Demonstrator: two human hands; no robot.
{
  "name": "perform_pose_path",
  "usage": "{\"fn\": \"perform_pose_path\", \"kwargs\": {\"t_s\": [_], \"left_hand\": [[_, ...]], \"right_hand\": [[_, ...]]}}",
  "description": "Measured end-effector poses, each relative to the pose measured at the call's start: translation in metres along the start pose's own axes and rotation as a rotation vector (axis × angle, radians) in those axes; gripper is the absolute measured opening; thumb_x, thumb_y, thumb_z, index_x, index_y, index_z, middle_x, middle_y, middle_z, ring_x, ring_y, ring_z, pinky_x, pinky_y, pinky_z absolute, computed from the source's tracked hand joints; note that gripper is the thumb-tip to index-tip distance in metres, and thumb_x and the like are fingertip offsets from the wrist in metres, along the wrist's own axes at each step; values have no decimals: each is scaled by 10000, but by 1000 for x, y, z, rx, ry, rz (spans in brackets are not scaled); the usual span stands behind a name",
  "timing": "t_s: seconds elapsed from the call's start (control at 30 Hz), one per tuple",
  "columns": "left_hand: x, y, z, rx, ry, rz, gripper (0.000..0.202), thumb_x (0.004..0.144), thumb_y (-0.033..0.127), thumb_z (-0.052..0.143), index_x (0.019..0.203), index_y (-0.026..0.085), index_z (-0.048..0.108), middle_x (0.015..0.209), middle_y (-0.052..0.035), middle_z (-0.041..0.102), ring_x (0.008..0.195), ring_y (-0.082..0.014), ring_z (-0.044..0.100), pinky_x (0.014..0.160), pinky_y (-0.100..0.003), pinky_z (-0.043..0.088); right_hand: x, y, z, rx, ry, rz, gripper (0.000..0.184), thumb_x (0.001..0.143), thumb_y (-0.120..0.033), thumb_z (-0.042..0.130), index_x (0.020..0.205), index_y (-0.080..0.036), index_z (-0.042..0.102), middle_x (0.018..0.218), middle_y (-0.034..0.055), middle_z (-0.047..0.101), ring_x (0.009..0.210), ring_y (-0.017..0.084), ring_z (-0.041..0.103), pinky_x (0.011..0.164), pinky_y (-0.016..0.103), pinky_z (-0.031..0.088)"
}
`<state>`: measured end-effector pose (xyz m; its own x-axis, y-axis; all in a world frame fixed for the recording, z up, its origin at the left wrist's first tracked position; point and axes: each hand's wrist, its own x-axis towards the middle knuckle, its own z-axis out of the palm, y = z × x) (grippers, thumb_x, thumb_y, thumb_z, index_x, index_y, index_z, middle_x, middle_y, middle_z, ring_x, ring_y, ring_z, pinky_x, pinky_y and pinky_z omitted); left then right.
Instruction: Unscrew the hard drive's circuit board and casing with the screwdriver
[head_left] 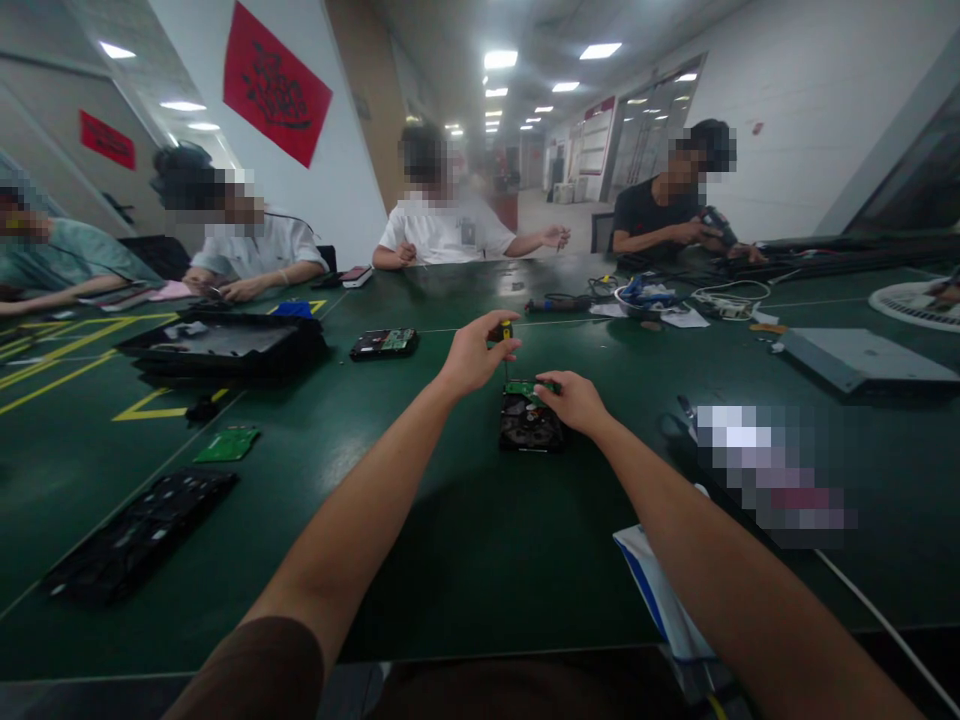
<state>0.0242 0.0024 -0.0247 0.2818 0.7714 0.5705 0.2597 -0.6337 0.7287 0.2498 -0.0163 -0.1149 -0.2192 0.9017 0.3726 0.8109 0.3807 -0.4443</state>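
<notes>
A hard drive (529, 425) lies on the green table in front of me, with a green circuit board (519, 388) on its far part. My left hand (478, 352) grips a screwdriver (505, 332) with a yellow and black handle. It stands upright, its thin shaft pointing down at the board's far left corner. My right hand (574, 400) rests at the drive's right side, with thumb and fingers closed at the board's edge. Whether those fingers pinch the board or only steady it, I cannot tell.
Another hard drive (384, 343) lies to the left, beyond a loose green board (227, 444) and a black plastic part (142, 535). A black tray (225, 345) stands far left. To the right are a grey metal case (862, 360) and a packet (664, 590). Several people sit opposite.
</notes>
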Motion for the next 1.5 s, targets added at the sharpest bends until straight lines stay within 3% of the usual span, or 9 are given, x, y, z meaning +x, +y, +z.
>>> {"fn": "perform_pose_path", "kwargs": {"t_s": [0.47,0.63,0.93,1.2,1.37,1.5], "left_hand": [[-3,2,3,90,48,85,372,834,233,765,1203,224,715,1040,-51,669,805,-141,661,633,-253,662],[-4,4,4,86,-9,114,375,859,207,737,1231,234,706,1071,-60,686,843,-157,687,682,-273,666],[-2,3,1,-39,-96,43,390,886,152,687,1265,241,672,1047,-51,703,841,-163,728,751,-309,670],[-2,2,2,-142,-97,-6,401,905,112,635,1289,227,635,1060,-57,687,870,-149,714,782,-323,669],[-1,0,3,-139,-58,-16,340,928,212,655,1267,228,628,990,-42,660,868,-152,697,714,-284,663],[0,1,4,-171,-28,-39,234,959,365,642,1121,197,649,877,-27,636,826,-145,683,651,-251,645]], "right_hand": [[-1,-4,-3,5,-11,13,334,962,-424,608,1215,-246,735,1211,72,741,1043,231,676,922,352,502],[-1,-5,-3,9,-18,13,339,962,-417,608,1222,-235,728,1213,72,741,1025,231,676,923,359,500],[-1,-6,-5,15,-12,10,334,961,-417,608,1212,-237,736,1163,73,750,1011,227,676,923,349,491],[-2,-5,-4,19,-15,29,337,959,-431,610,1217,-255,734,1169,65,748,994,222,680,909,348,499],[-2,-4,-2,16,-1,27,346,957,-445,608,1211,-249,738,1168,71,748,998,228,683,898,351,505],[-1,-5,-3,20,-12,10,323,957,-413,613,1208,-250,736,1191,66,747,1026,233,679,918,360,503]]}}
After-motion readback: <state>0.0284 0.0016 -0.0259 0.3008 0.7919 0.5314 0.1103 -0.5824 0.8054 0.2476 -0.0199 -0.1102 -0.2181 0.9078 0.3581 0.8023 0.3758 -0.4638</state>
